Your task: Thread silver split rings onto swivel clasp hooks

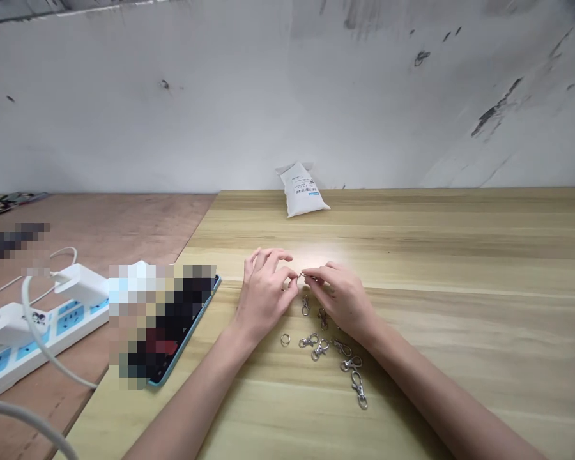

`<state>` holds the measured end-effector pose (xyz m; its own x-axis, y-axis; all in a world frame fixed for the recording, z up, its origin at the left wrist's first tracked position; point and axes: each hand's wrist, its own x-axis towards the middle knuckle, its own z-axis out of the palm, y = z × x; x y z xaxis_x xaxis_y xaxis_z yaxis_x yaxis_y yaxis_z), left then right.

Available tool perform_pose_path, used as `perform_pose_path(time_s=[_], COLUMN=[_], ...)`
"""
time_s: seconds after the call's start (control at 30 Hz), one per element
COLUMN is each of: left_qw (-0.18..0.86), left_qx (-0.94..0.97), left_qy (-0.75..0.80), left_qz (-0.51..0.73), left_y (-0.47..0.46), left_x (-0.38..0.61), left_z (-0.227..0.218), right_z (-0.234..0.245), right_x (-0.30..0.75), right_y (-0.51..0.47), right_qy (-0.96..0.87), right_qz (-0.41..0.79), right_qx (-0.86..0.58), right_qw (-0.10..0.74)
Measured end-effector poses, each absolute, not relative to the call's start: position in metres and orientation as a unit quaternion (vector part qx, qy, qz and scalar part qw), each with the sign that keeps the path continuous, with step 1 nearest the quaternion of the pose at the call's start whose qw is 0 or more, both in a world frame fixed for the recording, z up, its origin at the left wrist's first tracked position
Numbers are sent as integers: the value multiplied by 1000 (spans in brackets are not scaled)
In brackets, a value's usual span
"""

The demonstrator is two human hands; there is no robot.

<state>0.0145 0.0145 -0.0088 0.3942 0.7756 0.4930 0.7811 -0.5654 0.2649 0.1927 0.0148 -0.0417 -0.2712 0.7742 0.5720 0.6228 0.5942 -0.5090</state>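
Observation:
My left hand [268, 287] is closed in a pinch, thumb and index finger meeting a small bit of metal, its other fingers raised. My right hand [340, 294] pinches what looks like a metal swivel clasp [302, 275] against those fingertips; most of it is hidden by the fingers. Below the hands, several silver swivel clasps [320, 349] with rings lie scattered on the wooden tabletop [460, 268]. One loose split key ring [285, 340] rests left of them, nearest my left wrist.
A white plastic packet [304, 190] with a printed label lies near the wall. Left of my left arm is a phone [186, 332], partly blurred out. Further left, a power strip [71, 326] holds white plugs, with cables [43, 345] running to the table's edge.

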Motion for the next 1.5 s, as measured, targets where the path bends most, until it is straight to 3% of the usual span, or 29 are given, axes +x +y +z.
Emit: perform_pose_path(time_s=[0.57, 1.0, 1.17, 1.33, 1.5], left_qw=[18, 40, 55, 40, 12], left_qx=[-814, -833, -847, -862, -861], left_qy=[-485, -420, -403, -398, -422], left_qz=[-320, -357, -343, -311, -283], left_y=[17, 12, 15, 17, 20], left_x=[11, 15, 10, 5, -1], left_z=[-5, 1, 2, 6, 9], right_z=[-33, -26, -18, -17, -25], right_x=[192, 190, 195, 203, 203], right_y=[13, 8, 7, 11, 15], right_qy=[-812, -783, -801, -848, -829], right_qz=[169, 228, 266, 195, 35], right_qx=[-375, -409, -401, -386, -426], right_qw=[415, 409, 356, 308, 361])
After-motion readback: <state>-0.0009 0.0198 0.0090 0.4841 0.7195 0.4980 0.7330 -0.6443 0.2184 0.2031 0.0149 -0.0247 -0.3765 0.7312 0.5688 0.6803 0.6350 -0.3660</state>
